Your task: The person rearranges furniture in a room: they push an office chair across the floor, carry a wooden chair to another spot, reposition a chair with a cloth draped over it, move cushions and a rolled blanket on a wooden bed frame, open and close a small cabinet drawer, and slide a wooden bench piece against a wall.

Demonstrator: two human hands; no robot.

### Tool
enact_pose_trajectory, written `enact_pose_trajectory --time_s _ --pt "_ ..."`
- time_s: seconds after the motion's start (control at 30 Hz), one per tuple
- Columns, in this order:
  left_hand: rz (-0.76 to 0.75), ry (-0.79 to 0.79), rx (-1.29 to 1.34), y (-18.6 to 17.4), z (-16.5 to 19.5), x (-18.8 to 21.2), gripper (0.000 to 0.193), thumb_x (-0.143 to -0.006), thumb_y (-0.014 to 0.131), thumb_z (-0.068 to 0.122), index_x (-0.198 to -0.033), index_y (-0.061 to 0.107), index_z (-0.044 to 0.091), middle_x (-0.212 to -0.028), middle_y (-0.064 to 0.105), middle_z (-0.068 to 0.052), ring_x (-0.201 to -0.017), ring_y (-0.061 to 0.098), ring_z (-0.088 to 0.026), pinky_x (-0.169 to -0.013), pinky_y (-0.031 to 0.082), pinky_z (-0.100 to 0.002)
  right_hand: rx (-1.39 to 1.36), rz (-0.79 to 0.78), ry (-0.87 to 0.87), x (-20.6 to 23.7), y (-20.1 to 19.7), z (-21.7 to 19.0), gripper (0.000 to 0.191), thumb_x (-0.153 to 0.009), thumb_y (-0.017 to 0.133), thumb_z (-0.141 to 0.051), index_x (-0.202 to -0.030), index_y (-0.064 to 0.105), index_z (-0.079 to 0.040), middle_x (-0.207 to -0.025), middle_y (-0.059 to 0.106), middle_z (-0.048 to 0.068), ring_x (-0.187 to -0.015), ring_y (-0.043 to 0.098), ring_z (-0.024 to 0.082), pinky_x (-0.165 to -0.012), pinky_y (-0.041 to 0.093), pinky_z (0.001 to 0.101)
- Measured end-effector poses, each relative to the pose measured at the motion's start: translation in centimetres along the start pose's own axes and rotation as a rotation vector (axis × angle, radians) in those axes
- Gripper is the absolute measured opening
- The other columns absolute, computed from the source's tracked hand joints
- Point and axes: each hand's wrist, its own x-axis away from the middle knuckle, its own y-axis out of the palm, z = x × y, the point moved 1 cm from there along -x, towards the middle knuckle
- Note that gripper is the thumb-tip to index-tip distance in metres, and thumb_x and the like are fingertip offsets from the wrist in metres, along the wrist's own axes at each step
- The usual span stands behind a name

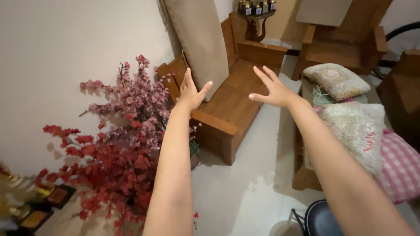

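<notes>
Hands are stretched out toward a tall tan cushion (197, 39) that is leaned upright on a wooden chair (229, 98). The left hand (191, 92) is spread open, with its fingers pointed up, and it looks to be touching or just beside the cushion's lower edge. The right hand (273, 89) is also spread open and is held over the chair seat, a little to the right of the cushion. Nothing is gripped by either hand. The reaching step seems to be the one in hand, and the cushion has not been grasped yet. For a hold to be made, both hands would likely need to be brought to the cushion's two sides and closed on it.

Pink and red flowers (127, 144) are seen to the left of the chair, and fluffy pillows (350, 118) to its right. The top of the cushion is cut off by the picture's edge. Whether the left palm really touches the cushion cannot be told. Small bottles on a shelf (256, 13) behind the chair are too tiny to be made out.
</notes>
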Motion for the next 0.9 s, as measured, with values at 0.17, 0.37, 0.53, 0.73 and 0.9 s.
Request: enact_pose_trajectory --time_s 0.17,0.37,0.53,0.73,0.9 --pt "-0.006 0.011 0.003 2.9 -3.3 -4.9 0.122 -0.086 0.063 0.077 -0.165 -0.003 0.012 -0.172 0.009 -0.018 -0.157 0.011 -0.040 -0.126 0.017 -0.059 0.021 -0.012 0.058 -4.7 0.6 2.4 0.109 -0.078 0.066 -0.070 -0.165 0.017 -0.028 -0.172 0.005 0.018 -0.158 0.012 0.039 -0.122 0.024 0.0509" --pt "-0.116 -0.171 0.011 5.9 -4.7 -11.2 0.122 -0.078 0.065 0.074 -0.164 -0.004 0.022 -0.174 0.005 -0.009 -0.159 0.008 -0.034 -0.117 0.014 -0.073 0.021 0.006 0.046 -11.4 0.0 7.3 0.110 -0.077 0.067 -0.070 -0.166 0.018 -0.028 -0.172 0.006 0.018 -0.158 0.013 0.040 -0.123 0.024 0.0513" --pt "-0.122 -0.222 -0.023 9.2 -4.5 -19.5 0.123 -0.076 0.065 0.074 -0.164 -0.005 0.024 -0.174 0.002 -0.005 -0.159 0.009 -0.032 -0.118 0.015 -0.072 0.014 -0.048 0.061 -19.3 -1.2 13.3 0.113 -0.075 0.067 -0.072 -0.165 0.014 -0.029 -0.173 0.004 0.015 -0.156 0.013 0.039 -0.121 0.025 0.0526" --pt "0.007 -0.067 0.010 14.2 -3.3 -31.7 0.117 -0.086 0.066 0.070 -0.164 0.004 0.009 -0.172 0.005 -0.018 -0.160 0.008 -0.036 -0.128 0.017 -0.048 0.014 -0.068 -0.018 -30.1 -4.9 21.0 0.114 -0.075 0.068 -0.072 -0.166 0.016 -0.027 -0.171 0.007 0.018 -0.157 0.012 0.039 -0.122 0.025 0.0520" --pt "-0.051 -0.068 0.116 20.8 -4.8 -38.1 0.114 -0.085 0.066 0.065 -0.164 0.006 0.007 -0.171 0.005 -0.020 -0.158 0.008 -0.035 -0.126 0.017 -0.046 -0.105 -0.070 -0.102 -36.7 -4.0 27.5 0.113 -0.078 0.071 -0.069 -0.165 0.017 -0.022 -0.171 0.009 0.021 -0.157 0.014 0.038 -0.123 0.025 0.0500"
